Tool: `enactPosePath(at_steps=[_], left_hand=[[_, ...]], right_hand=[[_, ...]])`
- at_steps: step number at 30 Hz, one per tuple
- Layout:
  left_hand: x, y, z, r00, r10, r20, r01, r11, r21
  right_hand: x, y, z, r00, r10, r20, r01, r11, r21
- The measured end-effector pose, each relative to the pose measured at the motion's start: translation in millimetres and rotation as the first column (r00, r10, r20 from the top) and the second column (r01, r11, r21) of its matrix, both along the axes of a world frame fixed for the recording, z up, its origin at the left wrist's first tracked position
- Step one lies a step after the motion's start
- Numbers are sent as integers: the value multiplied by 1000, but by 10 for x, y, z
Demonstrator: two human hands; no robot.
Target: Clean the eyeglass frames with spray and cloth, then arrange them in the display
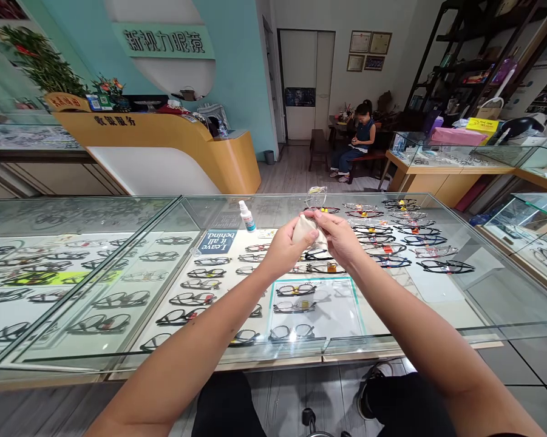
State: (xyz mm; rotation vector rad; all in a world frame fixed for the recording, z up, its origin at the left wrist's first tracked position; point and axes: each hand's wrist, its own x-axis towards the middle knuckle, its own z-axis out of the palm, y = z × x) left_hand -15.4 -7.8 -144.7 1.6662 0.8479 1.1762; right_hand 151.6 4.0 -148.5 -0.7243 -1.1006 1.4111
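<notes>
Over the glass display case (pixel 464 332), both my hands are closed together around a small cream cloth (pixel 303 229). My left hand (pixel 283 247) grips the cloth from the left, its thumb lying across the front. From the right, my right hand (pixel 341 238) pinches at the cloth's upper edge, fingers bent. Something may be inside the folds, but I cannot make it out. Just beyond my fingertips shows a pair of clear-framed glasses (pixel 316 195); whether it touches my hands I cannot tell. A white spray bottle (pixel 247 217) stands upright on the glass, left of my hands.
Under the glass lie rows of eyeglasses (pixel 295 290) and a blue printed card (pixel 216 241). Another display case (pixel 455 167) stands at the back right. A seated person (pixel 363 136) is near the far wall. A wooden counter (pixel 237 161) curves at the back left.
</notes>
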Motion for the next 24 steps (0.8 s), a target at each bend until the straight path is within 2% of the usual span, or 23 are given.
enactPosePath(at_steps=[4,8,12,17,20,24], left_hand=[[29,-34,1,997,59,46,-61,997,40],[24,-4,-18,995,61,76,-65,997,50],[-25,68,-34,999,-23,30,23,1000,4],[-67,117,-23,993,-101,-53,103,994,30],[-52,105,-28,995,-88,-51,89,996,21],[-2,63,-44,1000,-11,16,10,998,56]], right_hand=[[-20,-48,47,1000,-16,9,15,998,55],[-1,-41,48,999,7,35,-10,996,91],[60,7,27,999,6,52,-12,995,100],[119,25,47,999,-9,51,6,998,70],[114,24,51,999,-7,50,4,998,62],[90,32,25,996,4,93,-13,996,89]])
